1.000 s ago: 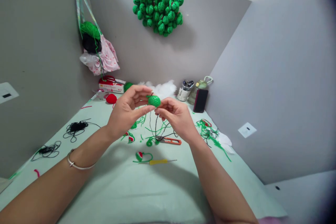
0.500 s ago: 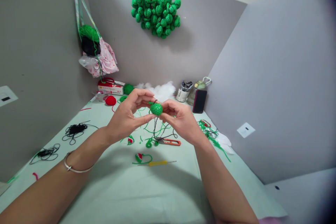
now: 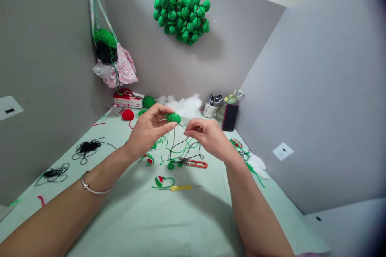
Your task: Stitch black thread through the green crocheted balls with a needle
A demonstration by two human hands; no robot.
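Note:
Between the thumb and fingers of my left hand is a small green crocheted ball. To its right, my right hand pinches something thin and dark at the ball's edge; whether it is a needle or only black yarn is hard to tell. Dark yarn hangs below both hands toward the table. Under them lie orange-handled thread snips, a small green, white and red crocheted piece with a green tail, and a yellow-handled crochet hook.
Black yarn tangles lie on the left, a red yarn ball behind them. White stuffing, a pen cup and a phone stand at the back. Green scraps lie right. Crocheted balls hang on the wall.
My right hand has come away from the ball, down and to the right, with the thin dark strand. My left hand has tilted the ball and shifted it slightly left and up.

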